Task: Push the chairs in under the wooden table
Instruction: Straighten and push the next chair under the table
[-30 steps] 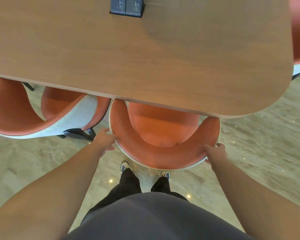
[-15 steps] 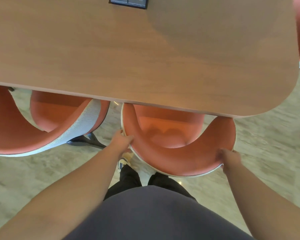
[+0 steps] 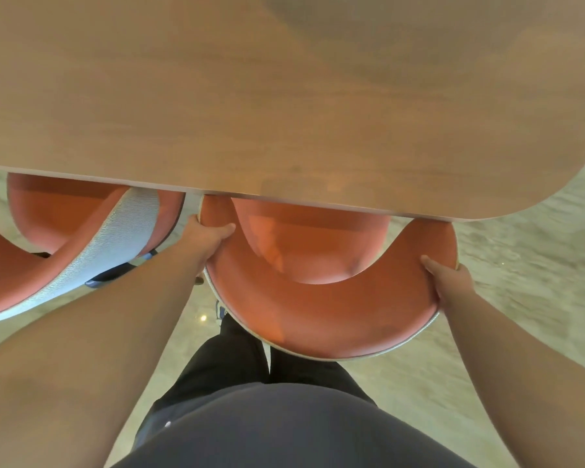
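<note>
Orange chair (image 3: 318, 309) gripped by both hands, seat front hidden under wooden table (image 3: 250, 96)

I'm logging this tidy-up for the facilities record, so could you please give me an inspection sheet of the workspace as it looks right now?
Surface: wooden table, bare top, rounded corner at right.
Job's things: orange chair, seat partly under the table edge, curved back still out; second orange chair to its left, also partly under, angled.
Clutter: nothing seen.
Hands: left hand grips the chair back's left end; right hand grips its right end.
Cables: nothing seen.
Surroundings: pale stone-look floor; the person's dark trousers and a shoe below the chair.
</note>
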`<action>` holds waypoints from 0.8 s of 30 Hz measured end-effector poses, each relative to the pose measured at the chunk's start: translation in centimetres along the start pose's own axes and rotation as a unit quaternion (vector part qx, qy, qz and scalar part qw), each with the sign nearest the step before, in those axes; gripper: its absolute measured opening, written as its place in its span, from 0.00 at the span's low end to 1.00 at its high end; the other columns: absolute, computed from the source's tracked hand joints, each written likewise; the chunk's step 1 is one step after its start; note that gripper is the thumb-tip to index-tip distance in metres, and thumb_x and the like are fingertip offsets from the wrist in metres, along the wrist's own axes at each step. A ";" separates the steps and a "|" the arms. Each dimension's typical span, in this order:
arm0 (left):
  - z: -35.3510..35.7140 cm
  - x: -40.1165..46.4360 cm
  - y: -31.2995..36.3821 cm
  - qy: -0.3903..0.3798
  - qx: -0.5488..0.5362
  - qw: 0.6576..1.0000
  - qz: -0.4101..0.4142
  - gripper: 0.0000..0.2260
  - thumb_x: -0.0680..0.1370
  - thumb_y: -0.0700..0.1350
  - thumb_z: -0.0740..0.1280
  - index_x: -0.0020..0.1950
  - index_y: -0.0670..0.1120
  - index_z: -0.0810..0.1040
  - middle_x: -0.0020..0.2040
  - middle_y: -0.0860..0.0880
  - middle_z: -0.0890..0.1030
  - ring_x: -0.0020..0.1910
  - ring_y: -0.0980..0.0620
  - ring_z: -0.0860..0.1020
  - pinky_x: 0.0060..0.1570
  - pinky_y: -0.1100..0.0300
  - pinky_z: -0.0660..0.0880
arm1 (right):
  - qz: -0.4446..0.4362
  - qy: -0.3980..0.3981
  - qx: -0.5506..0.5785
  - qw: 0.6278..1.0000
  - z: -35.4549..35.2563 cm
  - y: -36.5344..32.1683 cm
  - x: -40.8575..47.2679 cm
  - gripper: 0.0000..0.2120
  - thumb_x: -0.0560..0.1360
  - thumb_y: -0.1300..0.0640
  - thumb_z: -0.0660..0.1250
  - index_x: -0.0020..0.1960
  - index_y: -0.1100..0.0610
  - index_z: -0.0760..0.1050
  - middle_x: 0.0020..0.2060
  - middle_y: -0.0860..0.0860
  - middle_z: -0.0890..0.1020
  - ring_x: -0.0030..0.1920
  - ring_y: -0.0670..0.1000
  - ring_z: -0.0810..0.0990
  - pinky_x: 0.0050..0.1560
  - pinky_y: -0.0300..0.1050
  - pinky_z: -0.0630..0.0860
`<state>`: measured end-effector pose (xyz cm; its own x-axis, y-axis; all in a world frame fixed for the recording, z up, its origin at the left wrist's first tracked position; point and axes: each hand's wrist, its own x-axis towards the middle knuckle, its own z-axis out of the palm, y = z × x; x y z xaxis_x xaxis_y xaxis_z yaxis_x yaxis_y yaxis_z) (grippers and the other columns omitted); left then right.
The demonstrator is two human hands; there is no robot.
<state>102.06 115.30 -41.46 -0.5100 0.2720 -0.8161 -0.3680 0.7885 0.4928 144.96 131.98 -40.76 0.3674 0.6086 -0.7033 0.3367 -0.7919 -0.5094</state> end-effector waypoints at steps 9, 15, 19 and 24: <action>0.8 1.8 -0.6 0.094 0.042 0.994 0.030 0.27 0.69 0.49 0.80 0.66 0.47 0.78 0.54 0.46 0.84 0.49 0.42 0.84 0.54 0.45 0.81 | 0.034 -0.066 -0.009 0.997 -0.3 -0.9 2.2 0.28 0.72 0.59 0.78 0.69 0.60 0.71 0.55 0.59 0.83 0.50 0.61 0.84 0.45 0.54 0.81; 0.5 1.7 -0.9 0.113 0.089 0.988 0.059 0.18 0.73 0.46 0.76 0.61 0.49 0.78 0.50 0.47 0.83 0.48 0.41 0.83 0.54 0.44 0.81 | -0.024 -0.030 -0.037 0.999 -0.5 -0.2 1.9 0.20 0.74 0.60 0.75 0.64 0.56 0.75 0.44 0.50 0.81 0.43 0.53 0.81 0.39 0.44 0.75; 0.1 1.7 -1.3 0.103 0.096 0.987 0.075 0.18 0.74 0.46 0.75 0.63 0.48 0.78 0.51 0.46 0.83 0.50 0.40 0.83 0.55 0.44 0.81 | -0.054 -0.024 -0.036 0.998 -0.5 0.1 1.3 0.16 0.76 0.60 0.73 0.62 0.54 0.75 0.44 0.49 0.80 0.43 0.52 0.80 0.44 0.47 0.75; -1.1 1.4 -2.1 0.111 0.112 0.984 0.087 0.16 0.75 0.47 0.74 0.61 0.49 0.77 0.49 0.48 0.82 0.50 0.40 0.82 0.54 0.44 0.80 | -0.078 -0.018 -0.049 0.996 0.0 1.2 0.5 0.12 0.76 0.59 0.72 0.58 0.54 0.74 0.45 0.50 0.80 0.45 0.55 0.80 0.50 0.54 0.76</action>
<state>101.24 113.44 -43.28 -0.7172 0.3063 -0.6259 -0.0911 0.8492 0.5201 145.56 131.34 -41.71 0.2736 0.7199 -0.6379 0.4706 -0.6786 -0.5639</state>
